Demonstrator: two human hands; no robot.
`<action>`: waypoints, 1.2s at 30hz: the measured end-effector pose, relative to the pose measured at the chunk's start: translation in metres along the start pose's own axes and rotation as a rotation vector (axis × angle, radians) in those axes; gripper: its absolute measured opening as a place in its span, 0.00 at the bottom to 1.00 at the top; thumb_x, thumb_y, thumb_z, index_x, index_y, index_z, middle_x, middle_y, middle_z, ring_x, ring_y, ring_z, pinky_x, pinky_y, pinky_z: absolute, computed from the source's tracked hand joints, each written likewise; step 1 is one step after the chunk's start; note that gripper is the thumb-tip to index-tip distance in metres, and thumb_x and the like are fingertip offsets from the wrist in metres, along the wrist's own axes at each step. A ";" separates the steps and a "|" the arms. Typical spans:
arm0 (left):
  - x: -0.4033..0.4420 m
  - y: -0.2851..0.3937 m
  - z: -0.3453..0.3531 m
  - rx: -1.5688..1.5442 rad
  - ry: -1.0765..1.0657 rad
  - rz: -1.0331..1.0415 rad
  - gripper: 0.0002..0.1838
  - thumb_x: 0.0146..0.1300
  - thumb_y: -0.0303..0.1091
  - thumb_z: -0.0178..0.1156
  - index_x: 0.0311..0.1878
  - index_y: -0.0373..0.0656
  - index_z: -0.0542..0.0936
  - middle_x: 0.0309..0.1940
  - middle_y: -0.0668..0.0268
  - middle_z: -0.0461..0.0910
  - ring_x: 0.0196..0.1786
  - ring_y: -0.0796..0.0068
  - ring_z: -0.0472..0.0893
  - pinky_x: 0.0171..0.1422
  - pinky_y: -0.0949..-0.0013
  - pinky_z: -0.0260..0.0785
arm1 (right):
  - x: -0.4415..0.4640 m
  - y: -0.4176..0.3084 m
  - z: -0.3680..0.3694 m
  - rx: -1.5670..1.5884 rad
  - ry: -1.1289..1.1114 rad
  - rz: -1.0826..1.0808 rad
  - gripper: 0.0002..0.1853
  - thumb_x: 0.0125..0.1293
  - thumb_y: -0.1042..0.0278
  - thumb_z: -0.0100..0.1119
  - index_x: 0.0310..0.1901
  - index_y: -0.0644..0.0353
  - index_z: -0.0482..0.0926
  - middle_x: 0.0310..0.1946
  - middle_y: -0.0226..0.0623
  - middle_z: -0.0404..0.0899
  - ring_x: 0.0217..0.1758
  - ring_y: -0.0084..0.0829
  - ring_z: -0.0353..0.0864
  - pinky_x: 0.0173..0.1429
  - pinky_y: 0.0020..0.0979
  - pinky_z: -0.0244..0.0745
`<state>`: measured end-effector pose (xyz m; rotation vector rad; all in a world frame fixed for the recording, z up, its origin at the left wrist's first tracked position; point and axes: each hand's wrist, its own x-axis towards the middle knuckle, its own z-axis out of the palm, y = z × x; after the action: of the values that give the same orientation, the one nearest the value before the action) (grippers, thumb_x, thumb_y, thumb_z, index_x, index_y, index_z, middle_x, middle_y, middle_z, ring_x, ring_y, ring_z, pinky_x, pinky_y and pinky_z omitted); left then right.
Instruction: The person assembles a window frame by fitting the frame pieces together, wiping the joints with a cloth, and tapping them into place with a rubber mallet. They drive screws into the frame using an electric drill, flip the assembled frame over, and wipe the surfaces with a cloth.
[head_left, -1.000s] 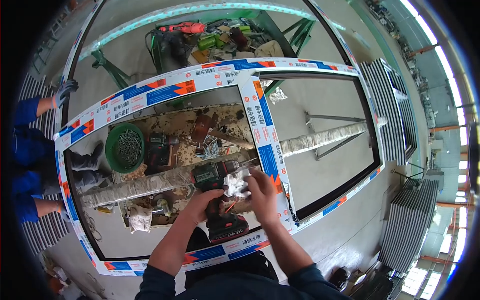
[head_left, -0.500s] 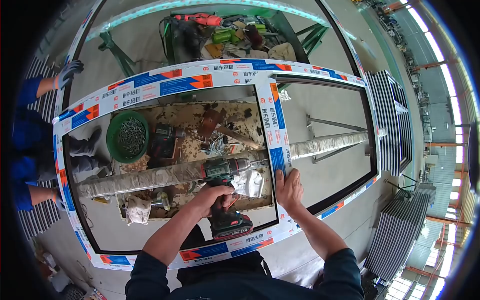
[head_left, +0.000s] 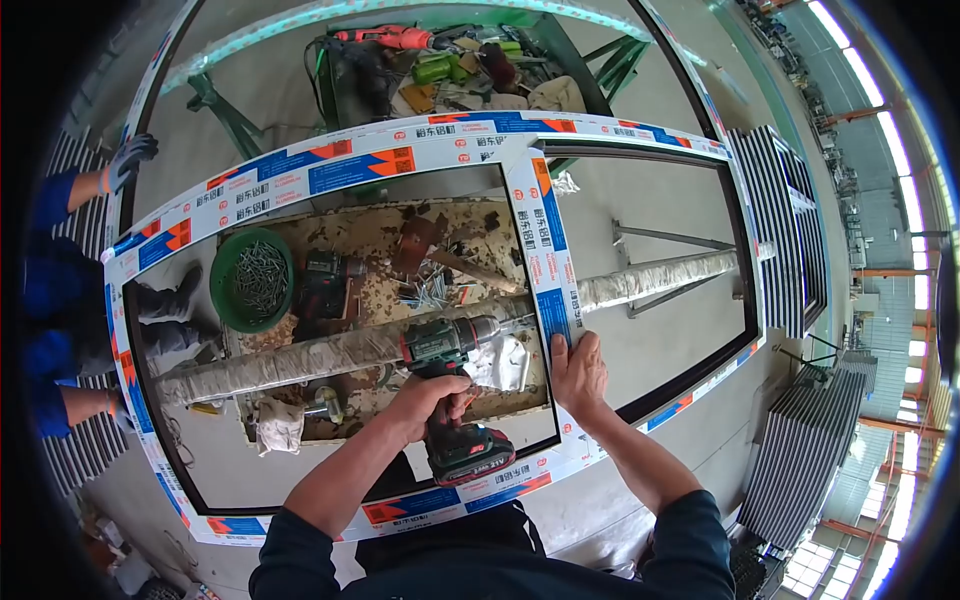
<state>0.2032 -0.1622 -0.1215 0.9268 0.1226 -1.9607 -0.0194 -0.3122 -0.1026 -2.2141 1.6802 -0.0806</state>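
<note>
My left hand (head_left: 432, 400) is closed around the handle of a dark green and black cordless drill (head_left: 440, 342). The drill lies level, its chuck pointing right and its bit reaching the left side of the upright bar of a window frame (head_left: 548, 250). The exact contact at the bit's tip is too small to make out. My right hand (head_left: 580, 375) grips that same bar near its lower end, thumb on top and fingers curled over its right edge. The frame is covered in white, blue and orange protective film.
Under the frame runs a wrapped support beam (head_left: 300, 358). Below it a worn board (head_left: 380, 225) carries a green bowl of screws (head_left: 252, 280), a second drill (head_left: 325, 285) and a hammer (head_left: 470, 270). A co-worker's gloved hand (head_left: 130, 160) touches the frame's left side.
The view has shifted slightly. The drill stays against the bar in my left hand, its battery end a little further right; my right hand keeps its place.
</note>
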 end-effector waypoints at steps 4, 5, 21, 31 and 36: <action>-0.002 0.000 0.004 0.000 0.015 -0.008 0.08 0.62 0.33 0.64 0.42 0.43 0.77 0.22 0.72 0.74 0.24 0.78 0.73 0.33 0.66 0.69 | -0.001 0.000 0.000 0.025 0.005 0.004 0.25 0.73 0.45 0.50 0.41 0.64 0.61 0.34 0.55 0.73 0.35 0.60 0.76 0.41 0.56 0.70; -0.002 -0.001 0.004 -0.023 0.022 -0.017 0.08 0.62 0.33 0.63 0.41 0.43 0.77 0.22 0.72 0.74 0.24 0.77 0.73 0.33 0.65 0.69 | -0.002 0.001 0.000 0.025 0.005 0.000 0.25 0.72 0.45 0.50 0.41 0.64 0.61 0.34 0.55 0.73 0.35 0.60 0.76 0.41 0.56 0.70; 0.009 0.005 0.027 -0.094 0.061 -0.092 0.07 0.62 0.35 0.62 0.31 0.45 0.76 0.20 0.72 0.73 0.24 0.78 0.73 0.33 0.66 0.69 | 0.000 -0.005 -0.008 0.073 -0.037 0.041 0.26 0.72 0.45 0.52 0.41 0.65 0.62 0.36 0.57 0.73 0.38 0.60 0.77 0.43 0.55 0.71; 0.023 0.000 0.024 -0.120 -0.018 -0.145 0.07 0.66 0.37 0.59 0.39 0.46 0.74 0.22 0.72 0.71 0.26 0.77 0.70 0.35 0.63 0.68 | 0.001 -0.006 -0.009 0.089 -0.036 0.088 0.27 0.73 0.43 0.50 0.41 0.66 0.64 0.37 0.58 0.75 0.39 0.60 0.78 0.44 0.52 0.72; 0.025 0.001 0.034 -0.059 0.038 -0.096 0.08 0.66 0.37 0.59 0.33 0.45 0.76 0.20 0.72 0.72 0.24 0.78 0.72 0.35 0.65 0.69 | 0.002 -0.010 -0.016 0.106 -0.152 0.186 0.29 0.70 0.40 0.51 0.44 0.66 0.66 0.45 0.57 0.75 0.48 0.58 0.78 0.52 0.50 0.73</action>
<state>0.1781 -0.1953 -0.1133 0.9345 0.2496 -2.0166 -0.0141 -0.3157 -0.0847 -1.9279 1.7458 0.0443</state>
